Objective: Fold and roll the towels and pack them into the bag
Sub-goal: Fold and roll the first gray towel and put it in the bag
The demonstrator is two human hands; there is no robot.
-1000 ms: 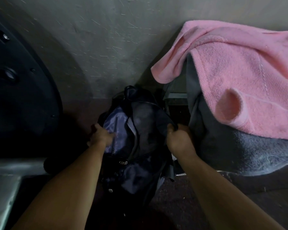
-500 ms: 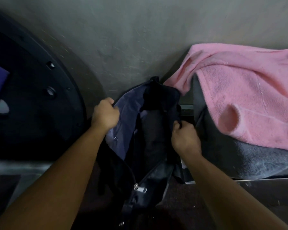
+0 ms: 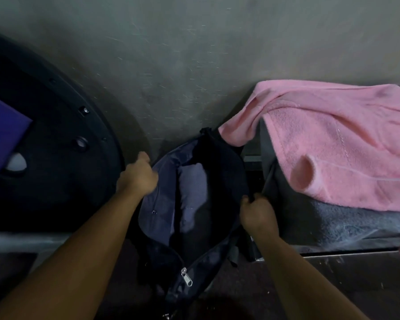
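Your fingers on both sides are curled tight on cloth: the left hand (image 3: 136, 175) grips the left edge of the bag (image 3: 189, 199) at its mouth, and the right hand (image 3: 258, 213) pinches the right edge, knuckles up. Between the two hands the mouth is pulled wide apart, and the zipper pull (image 3: 186, 277) hangs at the near end of the opening. The bag stands low between your forearms, with its far end close to the wall (image 3: 171, 54). Inside you see pale lining and deep shadow; I cannot tell if any towel is in there. Just to the right, the pink towel (image 3: 333, 144) lies loose and crumpled on top of the grey towel (image 3: 321, 218), both on a metal ledge (image 3: 356, 255), and one pink corner hangs near the far end of the bag. Neither towel is folded or rolled. So I judge the task is at its beginning: the bag is opened, but folding, rolling and packing are all left to do.
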